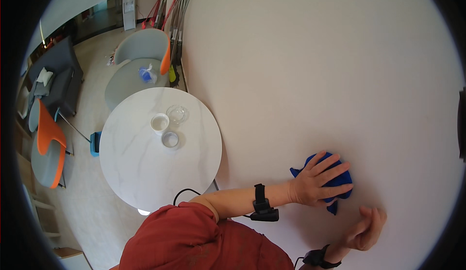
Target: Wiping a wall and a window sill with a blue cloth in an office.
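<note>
My left hand (318, 180) lies spread over a bunched blue cloth (343, 177), pressing it flat against the pale wall (310, 66). Corners of the cloth stick out to the left of the hand and below it. Lower and to the right, my right hand (368, 228) is near the wall with its fingers loosely curled. Nothing shows in it, and it is apart from the cloth. A black strap with a small device (262, 207) sits on my left forearm, and another dark band (320, 258) is at my right wrist.
A round white marble-patterned table (131, 158) stands at left, bearing a white cup (159, 123), a glass ashtray (177, 114) and a small round container (170, 140). Beyond are grey-and-orange chairs (51, 134), a blue dustpan (95, 143), a dark sofa (60, 78) and long-handled tools (178, 20).
</note>
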Demonstrator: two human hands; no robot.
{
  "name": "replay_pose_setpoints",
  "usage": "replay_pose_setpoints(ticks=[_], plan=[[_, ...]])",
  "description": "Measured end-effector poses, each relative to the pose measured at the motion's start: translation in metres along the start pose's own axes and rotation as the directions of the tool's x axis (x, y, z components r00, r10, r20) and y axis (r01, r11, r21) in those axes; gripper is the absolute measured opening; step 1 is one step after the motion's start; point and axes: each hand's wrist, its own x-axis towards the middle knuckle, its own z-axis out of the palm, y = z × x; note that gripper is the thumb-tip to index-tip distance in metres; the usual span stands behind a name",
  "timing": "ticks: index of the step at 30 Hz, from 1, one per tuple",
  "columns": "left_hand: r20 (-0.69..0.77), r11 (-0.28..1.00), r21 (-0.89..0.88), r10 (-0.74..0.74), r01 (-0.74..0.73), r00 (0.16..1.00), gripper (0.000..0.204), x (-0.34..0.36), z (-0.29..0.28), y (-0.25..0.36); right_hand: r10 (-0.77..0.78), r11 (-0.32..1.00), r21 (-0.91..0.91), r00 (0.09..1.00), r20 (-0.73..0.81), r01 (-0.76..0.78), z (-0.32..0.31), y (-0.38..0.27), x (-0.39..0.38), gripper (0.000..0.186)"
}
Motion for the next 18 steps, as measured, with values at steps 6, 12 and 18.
replay_pose_setpoints(ticks=[6,12,18], plan=[[-0.073,1.000,0.024,0.003,-0.002,0.997,0.054,0.011,-0.011,-0.021,0.035,0.999,-0.001,0.997,-0.066,-0.036,0.005,-0.004,0.003,0.022],[-0.249,0.953,0.116,-0.247,0.282,0.937,0.044,0.026,-0.038,-0.065,0.064,0.997,-0.036,0.994,-0.088,-0.067,0.013,-0.003,0.002,0.022],[-0.315,0.667,-0.328,-0.745,0.669,0.589,0.032,0.029,-0.064,-0.069,0.040,0.999,-0.028,0.993,-0.113,-0.044,0.004,0.004,-0.001,0.022]])
